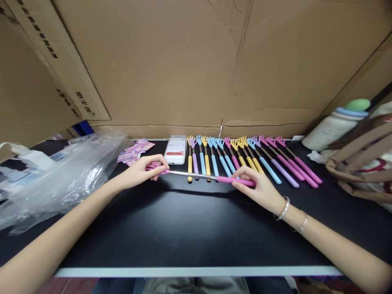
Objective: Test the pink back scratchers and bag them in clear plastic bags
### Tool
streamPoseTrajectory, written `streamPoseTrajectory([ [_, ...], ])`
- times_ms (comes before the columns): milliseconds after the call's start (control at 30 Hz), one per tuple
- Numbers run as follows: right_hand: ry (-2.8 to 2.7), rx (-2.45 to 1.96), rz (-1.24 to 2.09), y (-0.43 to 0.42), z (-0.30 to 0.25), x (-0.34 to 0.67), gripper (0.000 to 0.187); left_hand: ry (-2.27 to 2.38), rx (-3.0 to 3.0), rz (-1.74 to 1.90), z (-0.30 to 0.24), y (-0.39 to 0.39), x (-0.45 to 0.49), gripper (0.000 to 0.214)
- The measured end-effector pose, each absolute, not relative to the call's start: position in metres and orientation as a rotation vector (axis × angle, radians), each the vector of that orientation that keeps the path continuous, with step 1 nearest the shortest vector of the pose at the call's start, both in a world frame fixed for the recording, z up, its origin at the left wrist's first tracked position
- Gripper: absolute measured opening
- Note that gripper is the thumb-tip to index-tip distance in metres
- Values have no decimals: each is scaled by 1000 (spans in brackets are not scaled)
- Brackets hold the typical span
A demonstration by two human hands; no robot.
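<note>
A pink telescopic back scratcher point(196, 176) lies stretched out sideways above the black table point(171, 228). My left hand point(141, 171) is closed on its pink claw end. My right hand point(259, 188) grips its pink handle at the other end. The silver rod runs between the two hands. Behind it, a row of several back scratchers point(251, 161) with yellow, blue, purple and pink handles lies side by side, claws toward the cardboard wall.
A white phone point(175, 153) and pink cards point(134, 152) lie behind my left hand. Clear plastic bags point(61, 171) pile at the left. A white bottle point(333, 126) and a woven bag point(361, 163) stand at the right. Cardboard point(183, 61) walls the back.
</note>
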State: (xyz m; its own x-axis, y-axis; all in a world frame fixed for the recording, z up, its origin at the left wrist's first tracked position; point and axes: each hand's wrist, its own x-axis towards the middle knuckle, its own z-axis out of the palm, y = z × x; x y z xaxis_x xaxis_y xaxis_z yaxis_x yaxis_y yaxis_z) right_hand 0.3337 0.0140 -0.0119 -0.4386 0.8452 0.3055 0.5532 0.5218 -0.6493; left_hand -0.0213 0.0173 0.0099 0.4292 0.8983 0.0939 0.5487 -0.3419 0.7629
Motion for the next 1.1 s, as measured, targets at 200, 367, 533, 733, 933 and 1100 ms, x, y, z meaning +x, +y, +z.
streamPoseTrajectory([
  [200,-2152,-1131,568,14,-14,332,21,1227,2014,712,8,17,-20,29],
  [367,-2141,-1121,584,14,-15,334,20,1246,1993,798,9,16,-18,27],
  [533,-2135,-1120,593,14,-12,334,20,1244,1984,809,9,15,-17,26],
  [733,-2135,-1119,601,14,-12,333,20,1231,1990,815,9,15,-17,27],
  [933,-2129,-1124,584,14,-13,334,20,1216,1982,818,8,16,-17,27],
  [1100,-2120,-1127,629,14,-12,333,21,1215,1951,812,8,16,-17,27],
])
